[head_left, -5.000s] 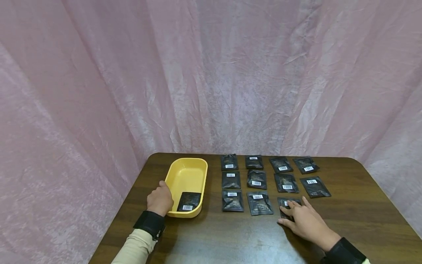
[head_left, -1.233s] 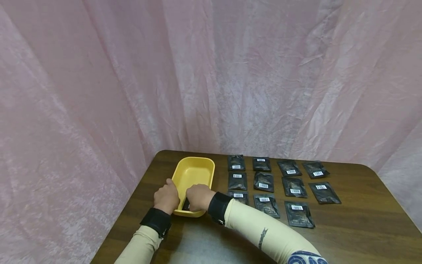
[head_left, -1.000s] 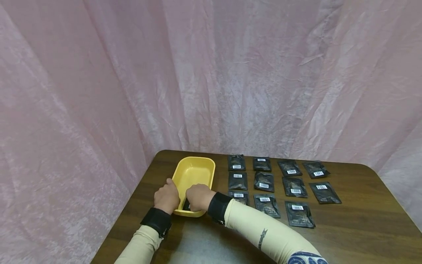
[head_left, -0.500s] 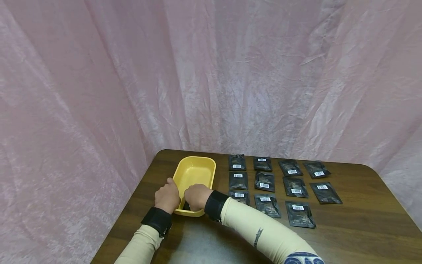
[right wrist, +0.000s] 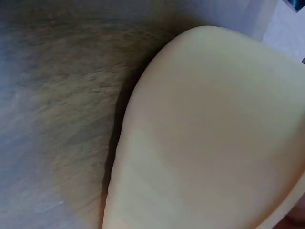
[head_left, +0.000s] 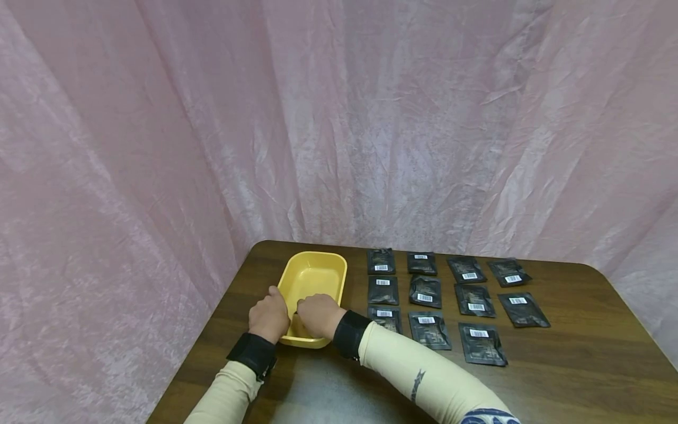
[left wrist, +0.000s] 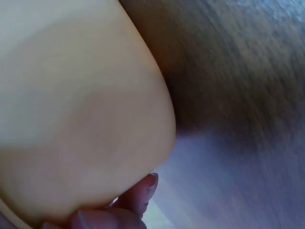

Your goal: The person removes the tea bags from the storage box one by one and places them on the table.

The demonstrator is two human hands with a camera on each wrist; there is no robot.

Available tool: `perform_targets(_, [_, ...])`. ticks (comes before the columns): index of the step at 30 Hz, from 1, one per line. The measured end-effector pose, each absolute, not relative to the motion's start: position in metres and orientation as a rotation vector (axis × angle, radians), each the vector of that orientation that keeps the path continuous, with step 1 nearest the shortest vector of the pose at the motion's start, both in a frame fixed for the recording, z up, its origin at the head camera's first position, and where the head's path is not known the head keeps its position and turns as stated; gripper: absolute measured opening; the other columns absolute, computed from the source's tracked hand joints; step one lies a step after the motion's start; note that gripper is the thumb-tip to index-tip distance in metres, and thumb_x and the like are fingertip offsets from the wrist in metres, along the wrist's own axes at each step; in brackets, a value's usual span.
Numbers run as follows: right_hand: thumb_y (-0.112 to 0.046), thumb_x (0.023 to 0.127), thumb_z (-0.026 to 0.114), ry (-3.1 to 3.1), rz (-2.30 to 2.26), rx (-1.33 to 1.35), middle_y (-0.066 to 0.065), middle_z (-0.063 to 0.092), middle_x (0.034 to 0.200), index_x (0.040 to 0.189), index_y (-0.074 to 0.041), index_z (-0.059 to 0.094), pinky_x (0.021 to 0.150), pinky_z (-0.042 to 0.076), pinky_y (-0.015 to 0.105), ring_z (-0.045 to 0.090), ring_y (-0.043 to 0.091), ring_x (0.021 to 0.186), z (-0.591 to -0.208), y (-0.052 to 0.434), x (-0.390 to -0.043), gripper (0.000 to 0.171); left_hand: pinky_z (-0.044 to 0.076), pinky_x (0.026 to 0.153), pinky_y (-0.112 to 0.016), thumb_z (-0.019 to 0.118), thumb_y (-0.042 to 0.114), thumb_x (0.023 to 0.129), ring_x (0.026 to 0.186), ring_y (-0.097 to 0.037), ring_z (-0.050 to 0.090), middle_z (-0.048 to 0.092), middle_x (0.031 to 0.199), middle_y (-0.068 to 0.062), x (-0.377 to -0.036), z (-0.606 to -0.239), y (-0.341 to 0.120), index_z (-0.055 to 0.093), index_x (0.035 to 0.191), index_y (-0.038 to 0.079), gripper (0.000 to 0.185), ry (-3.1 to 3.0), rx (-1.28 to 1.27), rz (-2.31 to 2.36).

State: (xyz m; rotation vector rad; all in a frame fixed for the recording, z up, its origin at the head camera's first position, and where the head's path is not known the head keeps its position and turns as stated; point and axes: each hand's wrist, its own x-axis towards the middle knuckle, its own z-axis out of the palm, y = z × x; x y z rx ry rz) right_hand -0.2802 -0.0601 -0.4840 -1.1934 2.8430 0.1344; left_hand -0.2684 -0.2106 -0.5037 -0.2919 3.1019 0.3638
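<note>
A pink curtain [head_left: 339,118] hangs behind and to both sides of a dark wooden table [head_left: 582,365]. On the table's left part sits a yellow tray [head_left: 312,272], its long side running away from the person. To the right of the tray, eleven black packets [head_left: 474,301] with white barcode labels lie flat in rows, each apart from its neighbours; the nearest row has three, with the leftmost one partly hidden behind the right forearm.

Both arms wear cream sleeves and black wrist bands. The left hand [head_left: 269,316] rests at the tray's near left corner, fingers curled against the outer wall; the left wrist view shows fingertips [left wrist: 143,191] pressed to the yellow underside of that corner, so it grips the rim. The right hand [head_left: 316,315] reaches across into the near end of the tray, knuckles up and fingers bent downward inside it. Whatever lies under those fingers is hidden, so I cannot tell whether they pinch anything. The right wrist view shows only the tray's rounded outer wall [right wrist: 209,143] close up against the table.
</note>
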Motion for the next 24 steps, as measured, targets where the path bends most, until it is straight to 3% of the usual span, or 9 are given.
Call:
perform_targets(10, [-0.021, 0.098, 0.071, 2.885, -0.036, -1.035, 0.001, 0.067, 0.08, 0.12, -0.009, 0.066, 0.059, 0.05, 0.028, 0.058, 0.012, 0.064, -0.488, -0.05, -0.283, 0.025, 0.057, 0.064, -0.054, 0.071, 0.011, 0.09, 0.074, -0.04, 0.074, 0.07, 0.085, -0.025, -0.268, -0.505, -0.21, 0.047, 0.105, -0.003, 0.031, 3.102, -0.287, 0.345])
perform_targets(18, [-0.017, 0.094, 0.075, 2.914, -0.207, -1.042, 0.001, 0.067, 0.079, 0.112, -0.012, 0.068, 0.056, 0.049, 0.028, 0.059, 0.011, 0.064, -0.489, -0.046, -0.284, 0.019, 0.057, 0.065, -0.054, 0.069, 0.011, 0.092, 0.076, -0.04, 0.074, 0.071, 0.086, -0.026, -0.268, -0.504, -0.21, 0.047, 0.106, -0.003, 0.03, 3.091, -0.3, 0.333])
perform_targets(24, [-0.008, 0.095, 0.07, 2.94, -0.347, -1.023, -0.001, 0.063, 0.074, 0.11, -0.012, 0.07, 0.052, 0.044, 0.025, 0.055, 0.009, 0.059, -0.489, -0.042, -0.284, 0.015, 0.057, 0.064, -0.053, 0.07, 0.012, 0.092, 0.074, -0.039, 0.074, 0.07, 0.085, -0.025, -0.269, -0.503, -0.21, 0.047, 0.105, -0.003, 0.03, 3.095, -0.297, 0.331])
